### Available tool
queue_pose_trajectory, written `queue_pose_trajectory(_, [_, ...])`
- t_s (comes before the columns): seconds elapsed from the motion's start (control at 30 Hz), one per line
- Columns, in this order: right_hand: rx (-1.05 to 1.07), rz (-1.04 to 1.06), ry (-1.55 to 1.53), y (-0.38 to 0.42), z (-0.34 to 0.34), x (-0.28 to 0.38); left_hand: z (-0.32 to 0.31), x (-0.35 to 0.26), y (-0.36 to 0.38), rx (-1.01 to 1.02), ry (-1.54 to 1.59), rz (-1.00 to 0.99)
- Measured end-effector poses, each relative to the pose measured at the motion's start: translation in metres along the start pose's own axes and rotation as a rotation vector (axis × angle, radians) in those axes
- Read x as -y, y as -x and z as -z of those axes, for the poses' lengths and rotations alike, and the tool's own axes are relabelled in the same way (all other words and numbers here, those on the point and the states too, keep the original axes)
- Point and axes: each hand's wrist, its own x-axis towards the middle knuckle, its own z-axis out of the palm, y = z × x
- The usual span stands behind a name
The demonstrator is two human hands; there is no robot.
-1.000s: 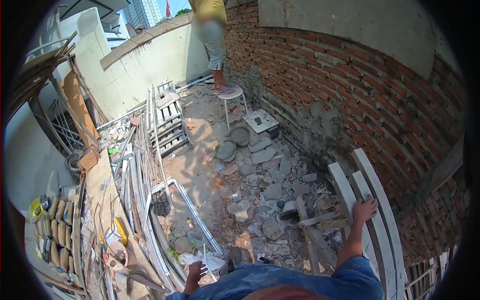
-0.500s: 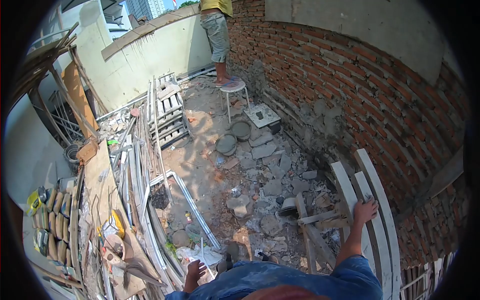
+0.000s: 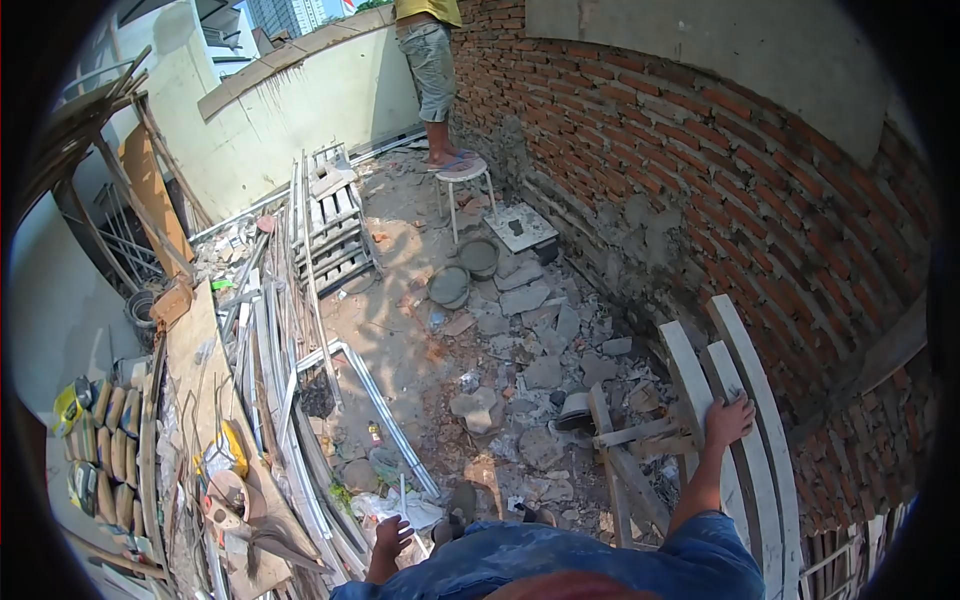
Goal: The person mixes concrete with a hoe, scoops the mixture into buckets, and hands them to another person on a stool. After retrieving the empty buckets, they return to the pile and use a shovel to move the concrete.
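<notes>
My right hand (image 3: pixel 729 421) is on the middle of several pale wooden planks (image 3: pixel 762 440) at the right, with its fingers curled over the plank's edge. My left hand (image 3: pixel 393 537) hangs low beside my body, its fingers apart and nothing in them. Below it, on the ground, lie a crumpled white plastic sheet (image 3: pixel 412 512) and a thin white strip. Under the planks stands a rough wooden frame (image 3: pixel 622 470), with a bucket (image 3: pixel 575 411) tipped over near it.
Broken concrete slabs (image 3: pixel 540 370) cover the ground along the brick wall (image 3: pixel 680 170). Another person (image 3: pixel 430 90) stands on a white stool (image 3: pixel 462 173), near two mortar basins (image 3: pixel 450 287). At left lie long metal and wooden lengths (image 3: pixel 275 370), a ladder-like stack (image 3: pixel 330 225) and filled bags (image 3: pixel 115 440).
The view has shifted very slightly. Both my hands keep their places, and the other person remains on the stool.
</notes>
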Motion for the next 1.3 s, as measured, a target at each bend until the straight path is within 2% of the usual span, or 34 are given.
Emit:
queue_pose_trajectory(0.5, [0.009,0.001,0.02,0.001,0.003,0.003,-0.003,0.002,-0.004,-0.009,-0.033,-0.001])
queue_pose_trajectory(0.67, [0.014,0.009,0.021,0.001,0.005,0.002,-0.01,-0.004,-0.002,0.042,-0.055,-0.002])
queue_pose_trajectory(0.93, [0.02,0.026,-0.063,0.001,0.012,-0.003,-0.051,-0.01,0.004,0.065,-0.103,-0.06])
queue_pose_trajectory(1.1, [0.054,0.028,-0.057,0.001,0.016,-0.002,-0.071,-0.002,0.016,0.065,-0.093,-0.086])
queue_pose_trajectory(1.3, [0.076,0.034,-0.072,0.0,0.021,-0.003,-0.062,0.025,0.032,0.023,-0.105,0.002])
